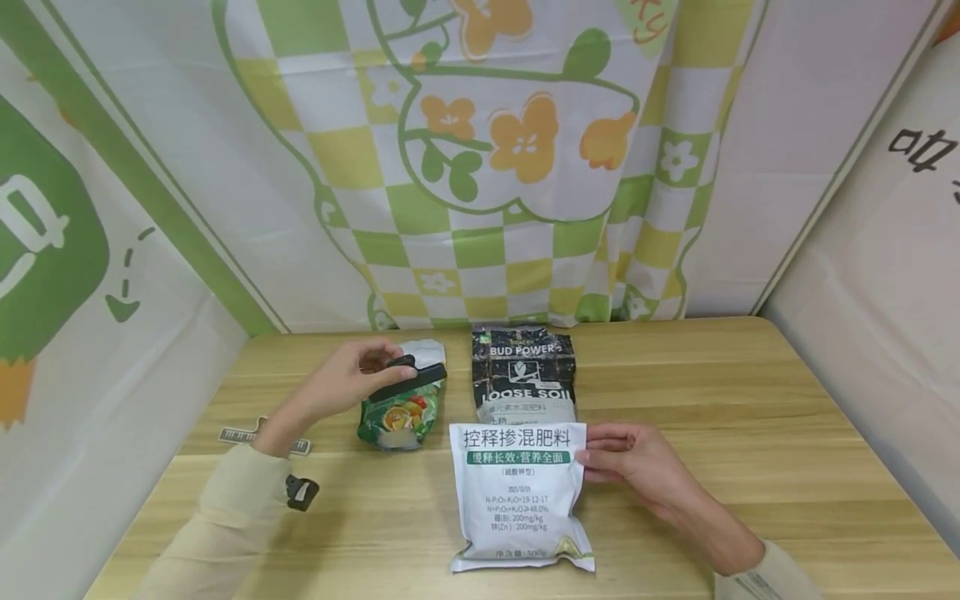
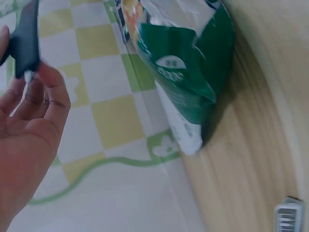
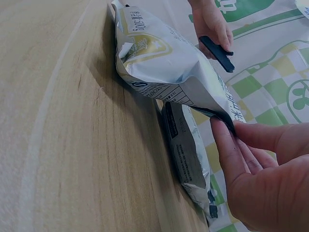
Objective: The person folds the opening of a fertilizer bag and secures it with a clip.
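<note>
My left hand [image 1: 348, 377] holds a black sealing clip [image 1: 408, 382] between thumb and fingers. In the head view the clip overlaps a green and silver pouch [image 1: 402, 421] with fruit printed on it; the left wrist view shows the clip apart from that pouch [image 2: 193, 67]. At the front, a white fertilizer bag [image 1: 517, 508] with printed text stands tilted up. My right hand [image 1: 641, 467] pinches its upper right edge between thumb and fingers, as the right wrist view also shows. Directly behind is a black and grey soil bag [image 1: 525, 371], its lower part hidden by the white bag.
To the left on the wooden table [image 1: 750, 400] lies a clip with a piano-key pattern [image 1: 262, 437]. Closer to the front is a small black clip [image 1: 302, 492], partly behind the left sleeve. A checked, flowered cloth [image 1: 487, 250] hangs along the table's back edge.
</note>
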Demonstrator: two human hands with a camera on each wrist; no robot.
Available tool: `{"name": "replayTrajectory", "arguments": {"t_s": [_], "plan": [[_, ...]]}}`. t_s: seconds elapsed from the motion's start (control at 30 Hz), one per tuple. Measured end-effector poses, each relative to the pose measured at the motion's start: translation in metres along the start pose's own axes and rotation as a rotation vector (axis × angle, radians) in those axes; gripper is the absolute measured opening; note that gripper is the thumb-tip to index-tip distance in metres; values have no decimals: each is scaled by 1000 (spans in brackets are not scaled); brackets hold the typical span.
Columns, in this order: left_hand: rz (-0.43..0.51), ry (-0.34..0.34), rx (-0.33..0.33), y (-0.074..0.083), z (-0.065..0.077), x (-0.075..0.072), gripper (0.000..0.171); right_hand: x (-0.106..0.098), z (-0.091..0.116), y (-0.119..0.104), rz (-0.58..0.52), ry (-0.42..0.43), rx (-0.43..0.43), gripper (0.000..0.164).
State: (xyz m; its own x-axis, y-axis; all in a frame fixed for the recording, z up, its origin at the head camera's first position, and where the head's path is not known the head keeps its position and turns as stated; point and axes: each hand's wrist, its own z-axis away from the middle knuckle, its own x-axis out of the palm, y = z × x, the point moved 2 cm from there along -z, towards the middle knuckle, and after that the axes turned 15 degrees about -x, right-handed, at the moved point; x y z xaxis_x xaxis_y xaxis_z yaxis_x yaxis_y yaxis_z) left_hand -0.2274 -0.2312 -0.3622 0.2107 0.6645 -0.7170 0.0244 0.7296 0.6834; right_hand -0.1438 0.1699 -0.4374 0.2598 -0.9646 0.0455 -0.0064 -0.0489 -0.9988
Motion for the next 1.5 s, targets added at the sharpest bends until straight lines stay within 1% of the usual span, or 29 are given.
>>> {"name": "replayTrajectory", "arguments": {"t_s": [0.23, 0.3, 0.37, 0.4, 0.5, 0.63, 0.8, 0.93, 1.07, 1.17, 1.37, 1.5], "plan": [[-35, -49, 85, 27, 0, 10, 33, 0, -1, 1, -3, -1, 2, 50], [-49, -52, 114, 35, 0, 12, 34, 0, -1, 1, -5, -1, 1, 50], [-51, -53, 125, 42, 0, 13, 35, 0, -1, 1, -9, -1, 1, 49], [-48, -56, 125, 46, 0, 14, 36, 0, -1, 1, -11, -2, 1, 50], [-25, -74, 98, 53, -1, 18, 39, 0, -1, 1, -14, 1, 2, 51], [-38, -97, 72, 63, -3, 24, 42, -1, -2, 1, -17, 4, 3, 51], [-67, -101, 83, 74, -5, 32, 44, -1, -1, 1, -24, -1, -3, 50], [-86, -98, 88, 78, -6, 38, 44, 0, -1, 1, -30, -4, -5, 50], [-98, -129, 93, 82, -6, 44, 45, 0, -1, 1, -19, -2, -1, 49], [-117, -116, 120, 88, -5, 47, 45, 0, 0, 1, -14, -6, 0, 49], [-140, -53, 182, 102, -3, 54, 36, 0, 0, 1, -17, -10, -12, 49], [-160, -2, 243, 109, -3, 62, 31, -1, -1, 0, -20, -12, -19, 49]]}}
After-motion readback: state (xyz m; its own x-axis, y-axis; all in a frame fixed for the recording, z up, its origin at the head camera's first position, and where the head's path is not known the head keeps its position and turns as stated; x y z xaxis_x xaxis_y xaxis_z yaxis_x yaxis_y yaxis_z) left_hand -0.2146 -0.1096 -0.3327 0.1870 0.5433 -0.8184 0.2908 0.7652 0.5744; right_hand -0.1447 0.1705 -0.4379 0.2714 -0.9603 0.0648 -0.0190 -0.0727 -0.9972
